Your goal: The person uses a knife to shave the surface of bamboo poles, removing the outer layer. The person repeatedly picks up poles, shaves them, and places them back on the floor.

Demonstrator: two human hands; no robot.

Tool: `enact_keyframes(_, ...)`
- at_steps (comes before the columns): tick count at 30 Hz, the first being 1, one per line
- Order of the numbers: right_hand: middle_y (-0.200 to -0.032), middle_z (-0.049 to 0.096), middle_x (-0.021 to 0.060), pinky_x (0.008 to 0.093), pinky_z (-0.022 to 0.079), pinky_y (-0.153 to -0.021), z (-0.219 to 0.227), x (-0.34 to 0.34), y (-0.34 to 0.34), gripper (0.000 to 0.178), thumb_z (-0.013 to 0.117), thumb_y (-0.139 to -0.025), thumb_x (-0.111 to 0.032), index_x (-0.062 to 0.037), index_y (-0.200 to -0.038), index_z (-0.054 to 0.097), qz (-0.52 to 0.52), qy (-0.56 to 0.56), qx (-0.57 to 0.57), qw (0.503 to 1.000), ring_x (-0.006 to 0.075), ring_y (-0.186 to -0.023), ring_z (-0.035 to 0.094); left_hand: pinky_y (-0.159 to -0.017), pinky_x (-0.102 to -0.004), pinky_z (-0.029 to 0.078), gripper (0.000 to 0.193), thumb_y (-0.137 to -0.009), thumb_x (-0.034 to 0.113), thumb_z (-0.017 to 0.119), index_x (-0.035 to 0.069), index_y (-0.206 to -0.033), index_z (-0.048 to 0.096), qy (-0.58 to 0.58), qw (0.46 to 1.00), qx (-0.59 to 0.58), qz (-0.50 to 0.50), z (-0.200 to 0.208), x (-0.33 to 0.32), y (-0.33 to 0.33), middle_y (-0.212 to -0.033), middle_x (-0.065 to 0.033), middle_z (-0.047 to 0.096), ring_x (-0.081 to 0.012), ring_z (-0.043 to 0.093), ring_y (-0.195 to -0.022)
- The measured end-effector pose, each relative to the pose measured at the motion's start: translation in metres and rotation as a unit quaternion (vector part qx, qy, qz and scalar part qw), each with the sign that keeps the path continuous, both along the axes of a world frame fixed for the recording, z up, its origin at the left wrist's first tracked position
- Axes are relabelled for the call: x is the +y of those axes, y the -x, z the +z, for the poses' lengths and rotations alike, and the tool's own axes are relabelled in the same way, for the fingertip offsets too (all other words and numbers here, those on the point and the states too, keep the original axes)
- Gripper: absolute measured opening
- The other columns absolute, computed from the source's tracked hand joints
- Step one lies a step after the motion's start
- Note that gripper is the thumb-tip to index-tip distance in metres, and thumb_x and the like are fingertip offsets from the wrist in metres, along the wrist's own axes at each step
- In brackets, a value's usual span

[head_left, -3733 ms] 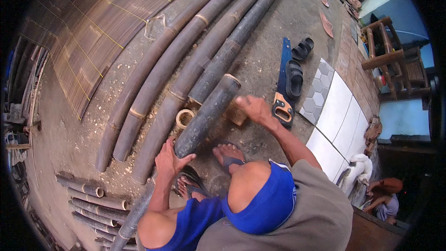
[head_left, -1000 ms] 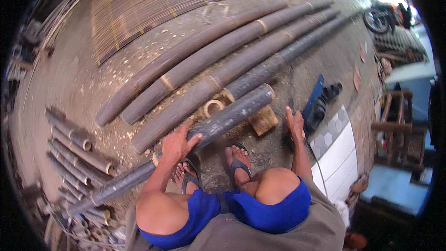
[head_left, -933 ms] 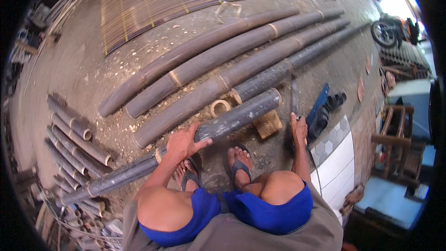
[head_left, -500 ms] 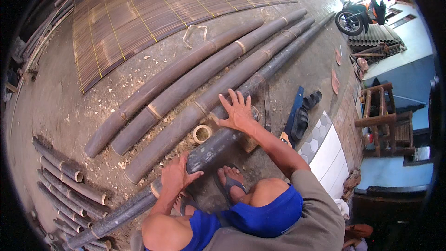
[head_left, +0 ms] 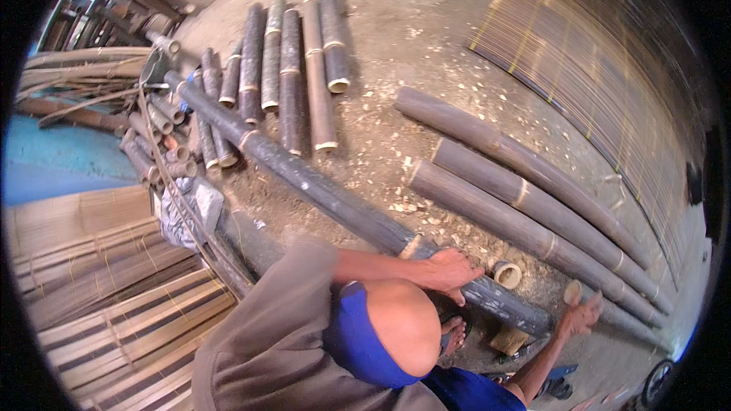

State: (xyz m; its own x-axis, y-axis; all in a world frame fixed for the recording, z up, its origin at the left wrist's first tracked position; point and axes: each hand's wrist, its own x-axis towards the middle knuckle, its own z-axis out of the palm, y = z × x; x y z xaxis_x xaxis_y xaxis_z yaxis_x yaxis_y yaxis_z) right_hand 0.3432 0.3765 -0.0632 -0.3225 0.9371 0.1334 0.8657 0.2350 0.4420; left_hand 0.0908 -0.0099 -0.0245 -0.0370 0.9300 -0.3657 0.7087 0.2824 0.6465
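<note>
A long dark bamboo pole (head_left: 327, 196) runs slantwise from the upper left down to my hands, its nearer end beside my right hand. My left hand (head_left: 451, 268) lies over this pole just past a pale node, fingers curled on its top. My right hand (head_left: 582, 315) has its fingers apart, next to the cut end of another bamboo pole (head_left: 632, 326); whether it touches that pole, I cannot tell. Between my hands, a short bamboo ring (head_left: 506, 274) lies on the ground. A wooden block (head_left: 509, 340) shows under the pole's near end.
Three thick bamboo poles (head_left: 525, 154) lie at the right, beside a slatted mat (head_left: 579, 53). Several shorter bamboo lengths (head_left: 291, 76) lie at the far left-centre. Bamboo strips (head_left: 84, 80), a grey plastic bag (head_left: 190, 213) and slatted panels (head_left: 114, 289) are on the left. Wood chips litter the ground.
The view has swung to the left, bringing the pole's far end and the stacked bamboo into sight. My left hand stays on the pole; my right hand remains spread near the two pole ends.
</note>
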Motion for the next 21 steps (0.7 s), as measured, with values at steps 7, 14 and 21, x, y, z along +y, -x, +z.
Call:
enact_keyframes(7, -0.147, 0.057, 0.0291, 0.0472, 0.04, -0.117, -0.005, -0.042, -0.174, 0.061, 0.067, -0.104, -0.033, 0.0062, -0.149, 0.053, 0.081, 0.134, 0.32, 0.934, 0.0426, -0.136, 0.053, -0.084, -0.0514, 0.058, 0.088, -0.075, 0.063, 0.085, 0.001, -0.131, 0.058, 0.016, 0.999, -0.026, -0.011, 0.006, 0.03, 0.002, -0.106, -0.0239, 0.073, -0.0411, 0.073, -0.103)
enact_keyframes(14, -0.138, 0.062, 0.0266, 0.0466, 0.042, -0.114, 0.013, -0.171, -0.144, 0.077, 0.079, -0.093, -0.042, 0.0028, -0.15, 0.053, 0.01, 0.327, 0.283, 0.902, 0.0418, -0.131, 0.056, -0.091, -0.0515, 0.057, 0.088, -0.078, 0.066, 0.082, 0.009, -0.141, 0.056, 0.036, 0.999, -0.005, 0.012, 0.015, 0.04, 0.01, -0.116, -0.0237, 0.072, -0.0415, 0.071, -0.11)
enact_keyframes(21, -0.151, 0.046, 0.0309, 0.0559, 0.038, -0.112, -0.01, -0.202, -0.127, 0.123, 0.087, -0.071, -0.065, 0.0053, -0.158, 0.036, 0.054, 0.227, 0.137, 0.963, 0.0472, -0.139, 0.045, -0.096, -0.0505, 0.055, 0.092, -0.077, 0.062, 0.083, 0.015, -0.15, 0.054, 0.073, 0.997, -0.011, 0.0, 0.022, 0.044, 0.006, -0.12, -0.0231, 0.071, -0.0417, 0.07, -0.113)
